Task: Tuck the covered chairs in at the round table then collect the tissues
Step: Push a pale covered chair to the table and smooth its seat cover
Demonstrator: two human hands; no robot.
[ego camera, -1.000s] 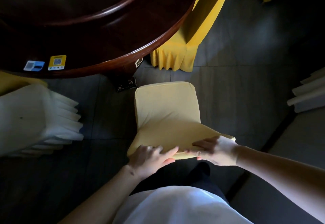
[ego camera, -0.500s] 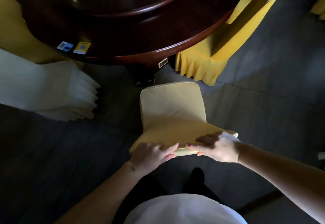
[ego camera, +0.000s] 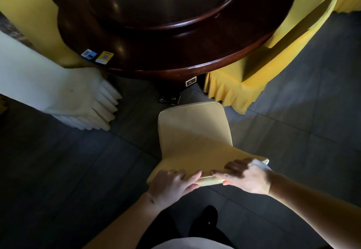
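A pale yellow covered chair (ego camera: 193,131) stands in front of me, its seat pointing at the dark round wooden table (ego camera: 195,61). My left hand (ego camera: 172,186) and my right hand (ego camera: 244,176) both grip the top edge of its backrest, fingers curled over the cover. A gap of floor lies between the seat's front and the table's rim. A bit of white shows under my right hand; I cannot tell what it is. No tissues are clearly in view.
A white covered chair (ego camera: 58,92) sits at the left of the table and a bright yellow covered chair (ego camera: 273,57) at the right. A raised turntable (ego camera: 166,0) tops the table, with two small stickers (ego camera: 97,55) near its rim. Dark tiled floor surrounds everything.
The chair has moved toward the table with both hands on its backrest, and more of the table top and neighbouring chairs has come into view.
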